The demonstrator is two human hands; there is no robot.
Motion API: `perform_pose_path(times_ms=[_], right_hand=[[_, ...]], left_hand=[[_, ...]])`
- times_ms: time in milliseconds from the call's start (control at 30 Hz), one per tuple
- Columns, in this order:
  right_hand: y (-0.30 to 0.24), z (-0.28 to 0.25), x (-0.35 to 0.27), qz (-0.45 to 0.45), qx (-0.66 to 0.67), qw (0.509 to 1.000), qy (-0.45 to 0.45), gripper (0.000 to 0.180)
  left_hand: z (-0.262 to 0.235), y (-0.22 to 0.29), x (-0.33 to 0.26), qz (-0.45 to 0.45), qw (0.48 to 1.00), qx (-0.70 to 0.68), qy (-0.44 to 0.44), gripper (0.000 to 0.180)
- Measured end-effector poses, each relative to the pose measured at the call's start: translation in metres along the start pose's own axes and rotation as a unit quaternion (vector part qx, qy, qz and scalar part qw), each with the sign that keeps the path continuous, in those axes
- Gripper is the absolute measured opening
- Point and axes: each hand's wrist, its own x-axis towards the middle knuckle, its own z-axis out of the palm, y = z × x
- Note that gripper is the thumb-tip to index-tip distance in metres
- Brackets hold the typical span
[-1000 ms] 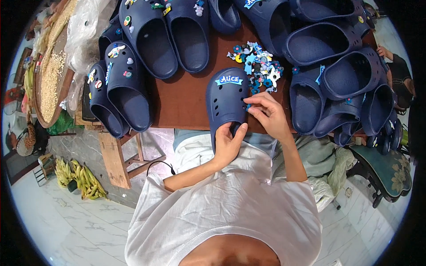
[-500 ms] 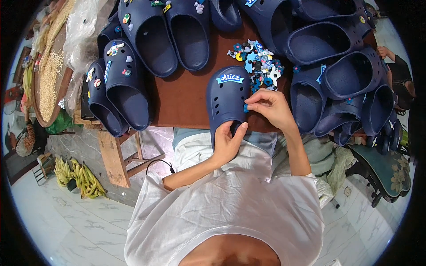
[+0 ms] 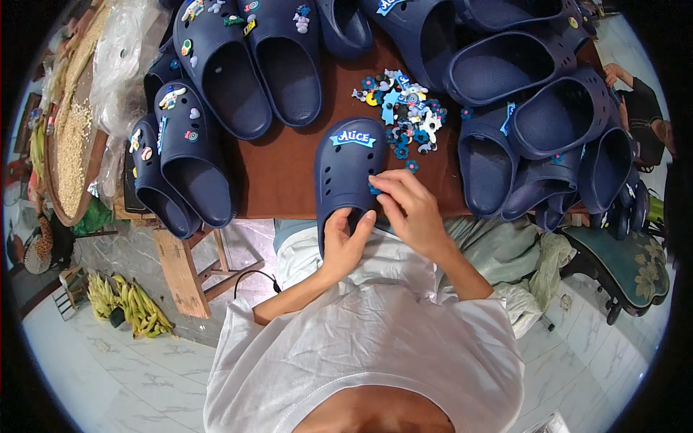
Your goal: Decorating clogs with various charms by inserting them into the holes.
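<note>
- Grips the navy clog [image 3: 343, 167] at its foot opening with the left hand [image 3: 345, 249], fingers partly hidden inside.
- Pinches a small blue charm [image 3: 375, 188] at the clog's right side with the right hand [image 3: 417, 216] (how deep in a hole, impossible to make out).
- Holds the clog at the near edge of the brown tabletop [image 3: 281, 182], toe pointing away, blue banner charm [image 3: 353, 138] across it.
- Works near a loose charm heap [image 3: 427, 124], between other navy clogs [image 3: 195, 151].
</note>
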Motion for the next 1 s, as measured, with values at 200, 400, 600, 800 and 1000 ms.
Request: perform_pose_path(times_ms=[200, 400, 600, 800, 1000], right_hand=[[0.021, -0.003, 0.002, 0.064, 0.043, 0.994, 0.075, 0.025], [0.071, -0.024, 0.048, -0.022, -0.200, 0.967, 0.156, 0.033], [0.075, -0.017, 0.058, -0.032, -0.278, 0.951, 0.134, 0.034], [0.081, -0.020, 0.060, -0.012, -0.242, 0.959, 0.144, 0.027], [0.077, -0.017, 0.082, -0.038, -0.285, 0.939, 0.190, 0.025]], left_hand=[[0.004, 0.010, -0.005, -0.069, 0.994, -0.075, 0.042, 0.027], [0.000, -0.002, -0.008, -0.063, 0.961, -0.259, 0.071, 0.035], [0.000, 0.012, -0.002, -0.116, 0.906, -0.389, 0.118, 0.033], [-0.010, 0.030, 0.002, -0.133, 0.911, -0.374, 0.115, 0.027], [-0.023, 0.028, 0.002, -0.152, 0.914, -0.361, 0.109, 0.020]])
